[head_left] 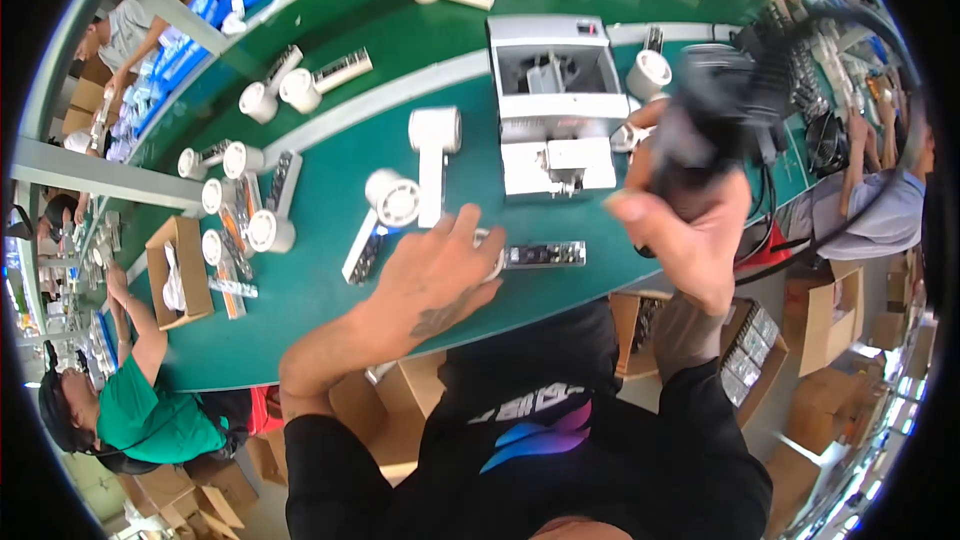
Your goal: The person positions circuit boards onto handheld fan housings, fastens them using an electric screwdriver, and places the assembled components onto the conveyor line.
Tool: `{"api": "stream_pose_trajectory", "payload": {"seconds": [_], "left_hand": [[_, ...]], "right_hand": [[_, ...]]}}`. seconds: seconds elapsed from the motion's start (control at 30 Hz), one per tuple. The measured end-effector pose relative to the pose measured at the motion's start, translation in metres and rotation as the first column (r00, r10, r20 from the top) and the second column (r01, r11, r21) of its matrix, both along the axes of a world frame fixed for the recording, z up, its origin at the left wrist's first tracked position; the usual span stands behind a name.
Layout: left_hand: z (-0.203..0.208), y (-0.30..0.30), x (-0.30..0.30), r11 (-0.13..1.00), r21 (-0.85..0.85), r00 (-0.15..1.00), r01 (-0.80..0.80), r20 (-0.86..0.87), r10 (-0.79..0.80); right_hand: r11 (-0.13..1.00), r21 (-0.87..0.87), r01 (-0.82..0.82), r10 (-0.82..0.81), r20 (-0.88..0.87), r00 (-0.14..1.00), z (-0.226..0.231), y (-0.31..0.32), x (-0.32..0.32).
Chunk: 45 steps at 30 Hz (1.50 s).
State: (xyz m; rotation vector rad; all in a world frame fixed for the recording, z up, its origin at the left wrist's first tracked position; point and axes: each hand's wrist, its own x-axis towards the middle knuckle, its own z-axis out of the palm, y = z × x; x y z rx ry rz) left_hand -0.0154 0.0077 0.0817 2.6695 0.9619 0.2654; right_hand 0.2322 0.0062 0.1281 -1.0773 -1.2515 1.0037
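My right hand [695, 240] is closed around a black electric screwdriver [700, 120], which is raised over the right side of the bench and blurred by motion. Its tip cannot be made out. My left hand [435, 265] grips the round head of a white handheld fan lying near the bench's front edge; most of that head is under my fingers. The fan's open handle [545, 255], with electronics showing, points right. Just beyond my left hand lie two more handheld fans, one with a round grille [393, 198] and one turned over [435, 130].
A grey-white screw feeder [555, 105] stands ahead on the green bench [330, 340]. Several fans lie at the left near an open cardboard box [180, 270]. More fans rest on the green conveyor [390, 30] behind. Co-workers sit at both sides; a black cable loops at the right.
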Motion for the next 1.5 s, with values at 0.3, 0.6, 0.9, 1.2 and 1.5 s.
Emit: {"api": "stream_pose_trajectory", "payload": {"seconds": [0.3,0.6,0.9,1.2,1.5], "left_hand": [[-0.036,0.01,0.009,0.994,0.103,0.999,-0.042,-0.028,0.045],[-0.048,0.005,0.007,0.995,-0.091,0.97,-0.046,0.236,0.066],[-0.044,0.011,0.021,0.998,0.021,0.974,-0.057,0.222,0.051],[-0.045,0.017,0.037,0.96,-0.191,0.964,-0.205,0.131,0.232],[-0.06,0.01,0.037,0.952,-0.236,0.942,-0.194,0.227,0.248]], "right_hand": [[0.989,-0.038,-0.142,0.137,0.581,0.802,-0.056,-0.021,0.014],[0.933,-0.094,-0.348,0.282,0.79,0.544,-0.094,-0.011,0.016],[0.932,-0.158,-0.325,0.321,0.773,0.547,-0.091,-0.007,0.021],[0.931,-0.162,-0.326,0.326,0.771,0.547,-0.092,-0.013,0.022],[0.931,-0.165,-0.326,0.332,0.755,0.565,-0.092,-0.011,0.022]]}}
